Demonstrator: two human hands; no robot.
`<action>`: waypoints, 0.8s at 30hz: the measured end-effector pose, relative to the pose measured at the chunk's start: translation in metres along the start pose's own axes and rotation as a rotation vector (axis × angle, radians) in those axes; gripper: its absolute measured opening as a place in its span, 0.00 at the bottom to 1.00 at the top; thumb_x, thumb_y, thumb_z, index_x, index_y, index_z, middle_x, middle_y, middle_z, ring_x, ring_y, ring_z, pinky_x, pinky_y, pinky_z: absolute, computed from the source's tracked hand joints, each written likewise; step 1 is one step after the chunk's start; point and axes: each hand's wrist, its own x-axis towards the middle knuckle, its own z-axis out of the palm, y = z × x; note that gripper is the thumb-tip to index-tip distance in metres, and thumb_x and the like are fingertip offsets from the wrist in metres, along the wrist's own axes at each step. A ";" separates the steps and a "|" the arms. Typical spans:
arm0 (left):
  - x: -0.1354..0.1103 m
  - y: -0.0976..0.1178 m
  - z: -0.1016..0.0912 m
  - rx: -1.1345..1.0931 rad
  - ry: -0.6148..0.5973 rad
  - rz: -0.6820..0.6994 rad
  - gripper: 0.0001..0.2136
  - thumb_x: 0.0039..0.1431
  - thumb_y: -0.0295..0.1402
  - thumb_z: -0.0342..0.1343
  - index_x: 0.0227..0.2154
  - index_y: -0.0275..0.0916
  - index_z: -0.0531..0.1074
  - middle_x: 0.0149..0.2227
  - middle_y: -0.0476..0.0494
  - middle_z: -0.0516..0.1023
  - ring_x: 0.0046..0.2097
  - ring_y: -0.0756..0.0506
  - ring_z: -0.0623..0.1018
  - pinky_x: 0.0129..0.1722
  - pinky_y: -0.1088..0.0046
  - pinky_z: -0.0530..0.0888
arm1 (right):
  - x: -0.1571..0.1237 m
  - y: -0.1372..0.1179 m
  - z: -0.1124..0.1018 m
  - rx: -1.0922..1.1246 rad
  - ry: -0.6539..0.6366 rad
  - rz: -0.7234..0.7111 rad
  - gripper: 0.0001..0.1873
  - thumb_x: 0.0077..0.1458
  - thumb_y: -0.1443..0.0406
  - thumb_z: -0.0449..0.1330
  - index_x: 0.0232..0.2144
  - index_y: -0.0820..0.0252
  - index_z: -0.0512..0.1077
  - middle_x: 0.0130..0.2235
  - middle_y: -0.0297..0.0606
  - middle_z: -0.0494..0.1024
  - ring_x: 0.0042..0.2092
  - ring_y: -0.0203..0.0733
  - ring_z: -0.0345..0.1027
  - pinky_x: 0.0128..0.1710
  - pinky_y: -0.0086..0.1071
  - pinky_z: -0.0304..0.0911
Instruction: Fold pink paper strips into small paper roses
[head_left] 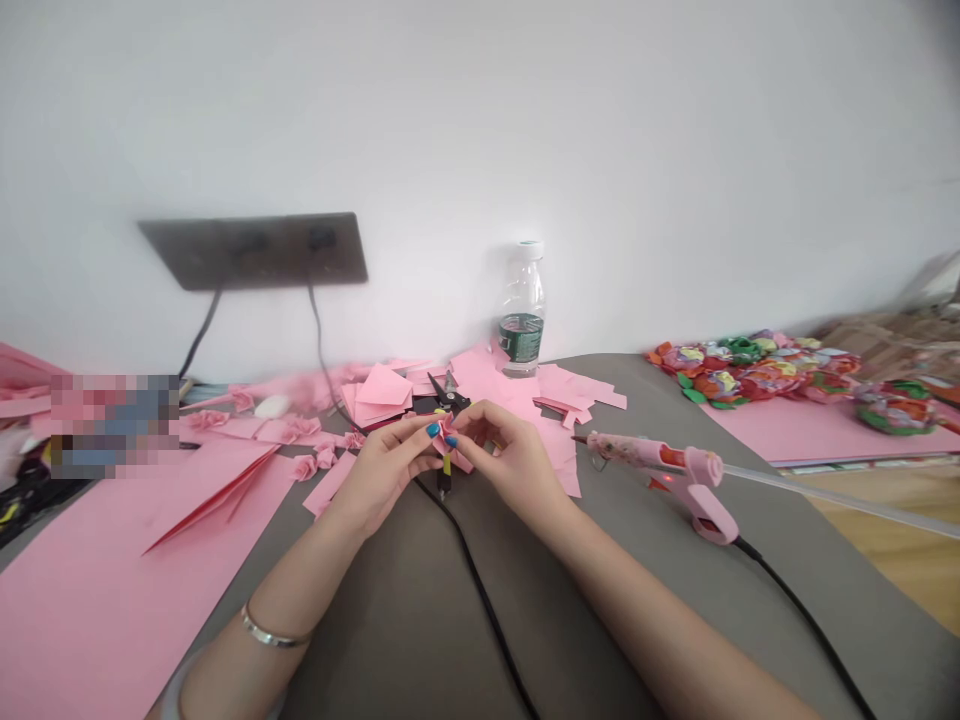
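Between my fingertips, at the middle of the table, is a small folded pink paper flower. My left hand pinches it from the left, and my right hand pinches it from the right. The fingers partly cover the flower. Just behind my hands lie scissors with dark blades. Beneath them a yellow and black tool shows in part; its kind I cannot make out. Several finished pink paper flowers lie to the left of my left hand.
A pink glue gun with a clear glue stick lies at right, its black cord trailing forward. Pink paper pieces cover the back, near a plastic bottle. Pink sheets lie left; colourful paper flowers sit back right. A cable crosses the front.
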 end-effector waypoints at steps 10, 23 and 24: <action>0.000 0.001 0.001 -0.017 -0.005 -0.049 0.13 0.48 0.35 0.69 0.37 0.37 0.83 0.31 0.45 0.80 0.34 0.51 0.76 0.32 0.79 0.74 | 0.001 -0.003 -0.003 -0.139 0.045 -0.085 0.03 0.54 0.70 0.60 0.30 0.59 0.74 0.30 0.34 0.76 0.30 0.36 0.65 0.31 0.30 0.59; -0.001 0.000 0.001 0.046 -0.002 -0.007 0.12 0.50 0.35 0.67 0.39 0.39 0.82 0.38 0.43 0.81 0.37 0.48 0.78 0.38 0.73 0.76 | 0.001 -0.001 -0.003 -0.254 0.044 -0.108 0.04 0.56 0.68 0.59 0.29 0.57 0.72 0.30 0.36 0.73 0.31 0.38 0.64 0.30 0.32 0.60; -0.001 0.000 0.001 0.058 0.002 -0.003 0.12 0.50 0.36 0.67 0.38 0.39 0.82 0.35 0.43 0.80 0.36 0.48 0.77 0.36 0.74 0.75 | 0.001 -0.001 -0.003 -0.255 0.037 -0.121 0.04 0.56 0.69 0.59 0.29 0.57 0.72 0.30 0.35 0.73 0.31 0.38 0.64 0.30 0.32 0.60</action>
